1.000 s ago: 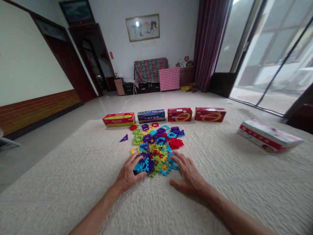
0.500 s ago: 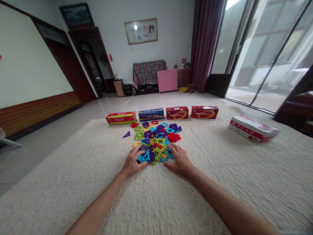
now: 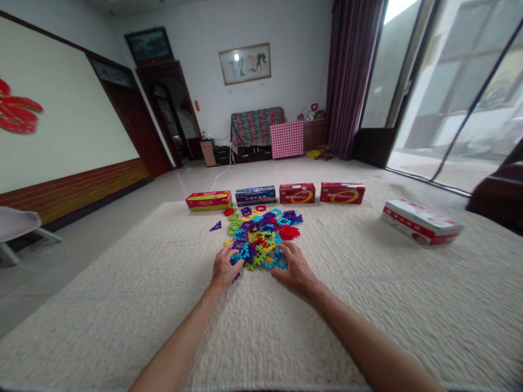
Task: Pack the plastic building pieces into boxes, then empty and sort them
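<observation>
A heap of colourful interlocking plastic pieces (image 3: pixel 263 235) in blue, purple, green, yellow and red lies on a cream quilted cover (image 3: pixel 122 294). My left hand (image 3: pixel 223 267) is at the heap's near left edge, its fingers curled around blue and purple pieces. My right hand (image 3: pixel 295 266) rests at the near right edge. Its fingers are stretched flat against the blue pieces and hold nothing. One purple triangle piece (image 3: pixel 216 226) lies apart, left of the heap.
Beyond the heap stands a row of boxes: a red-and-yellow box (image 3: pixel 208 200), a blue box (image 3: pixel 255 195) and two red boxes (image 3: pixel 297 193) (image 3: pixel 342 193). A white-and-red box (image 3: pixel 420 222) lies at the right. A pale chair (image 3: pixel 16 226) stands on the floor at left.
Both hands have slid further out along the cover and closer together at the heap's near edge. My left fingers have curled tighter on the pieces. The view has tilted up slightly.
</observation>
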Available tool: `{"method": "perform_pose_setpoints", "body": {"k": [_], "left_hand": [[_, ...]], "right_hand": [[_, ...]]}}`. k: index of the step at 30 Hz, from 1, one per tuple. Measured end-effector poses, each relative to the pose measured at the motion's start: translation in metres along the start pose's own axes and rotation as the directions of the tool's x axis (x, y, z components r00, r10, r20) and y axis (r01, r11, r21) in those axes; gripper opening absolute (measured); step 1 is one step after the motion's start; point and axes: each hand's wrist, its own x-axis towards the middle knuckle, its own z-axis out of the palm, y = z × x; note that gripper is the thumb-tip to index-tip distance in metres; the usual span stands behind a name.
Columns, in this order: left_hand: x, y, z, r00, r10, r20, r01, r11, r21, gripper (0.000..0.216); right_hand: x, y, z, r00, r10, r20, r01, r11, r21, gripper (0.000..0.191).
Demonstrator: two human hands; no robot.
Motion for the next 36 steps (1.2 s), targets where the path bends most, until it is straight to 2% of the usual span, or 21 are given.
{"method": "perform_pose_setpoints", "body": {"k": [5, 9, 12, 14, 17, 22, 24, 28, 30, 33, 36], "left_hand": [[-0.005, 0.015, 0.009, 0.991, -0.108, -0.073, 0.111, 0.993, 0.030, 0.027], [-0.007, 0.021, 0.014, 0.977, -0.192, -0.087, 0.194, 0.981, 0.019, 0.035], [-0.007, 0.020, 0.017, 0.967, -0.244, -0.072, 0.244, 0.970, -0.004, 0.035], [-0.005, 0.019, 0.018, 0.963, -0.258, -0.084, 0.257, 0.966, -0.024, 0.033], [-0.004, 0.018, 0.018, 0.957, -0.261, -0.125, 0.256, 0.965, -0.052, 0.031], [-0.006, 0.017, 0.017, 0.959, -0.215, -0.183, 0.201, 0.975, -0.094, 0.023], [-0.006, 0.015, 0.016, 0.956, -0.222, -0.192, 0.205, 0.973, -0.105, 0.022], [-0.004, 0.012, 0.014, 0.952, -0.252, -0.176, 0.228, 0.963, -0.143, 0.022], [-0.003, 0.011, 0.013, 0.947, -0.273, -0.170, 0.244, 0.954, -0.174, 0.023], [-0.002, 0.010, 0.012, 0.932, -0.325, -0.157, 0.283, 0.928, -0.243, 0.024], [-0.004, 0.012, 0.015, 0.897, -0.425, -0.121, 0.367, 0.869, -0.333, 0.027]], "right_hand": [[0.000, 0.006, 0.007, 0.997, 0.062, -0.037, -0.066, 0.992, -0.107, 0.078], [0.000, 0.006, 0.009, 0.995, 0.101, 0.019, -0.098, 0.988, -0.115, 0.083], [0.004, 0.005, 0.007, 0.995, 0.077, 0.065, -0.072, 0.994, -0.080, 0.081], [0.008, 0.004, 0.006, 0.998, 0.024, 0.065, -0.022, 0.999, -0.026, 0.077], [0.013, 0.004, 0.006, 0.999, -0.035, 0.006, 0.034, 0.998, 0.046, 0.069], [0.023, 0.001, 0.008, 0.997, 0.004, -0.076, 0.004, 0.994, 0.112, 0.056], [0.026, 0.000, 0.008, 0.998, 0.013, -0.054, -0.006, 0.993, 0.122, 0.059], [0.028, 0.002, 0.008, 0.997, -0.034, 0.074, 0.026, 0.994, 0.107, 0.080], [0.028, 0.005, 0.011, 0.993, -0.053, 0.106, 0.043, 0.994, 0.098, 0.085], [0.029, 0.009, 0.017, 0.993, -0.054, 0.102, 0.042, 0.993, 0.113, 0.081], [0.030, 0.011, 0.024, 0.997, -0.030, 0.069, 0.020, 0.989, 0.144, 0.072]]}}
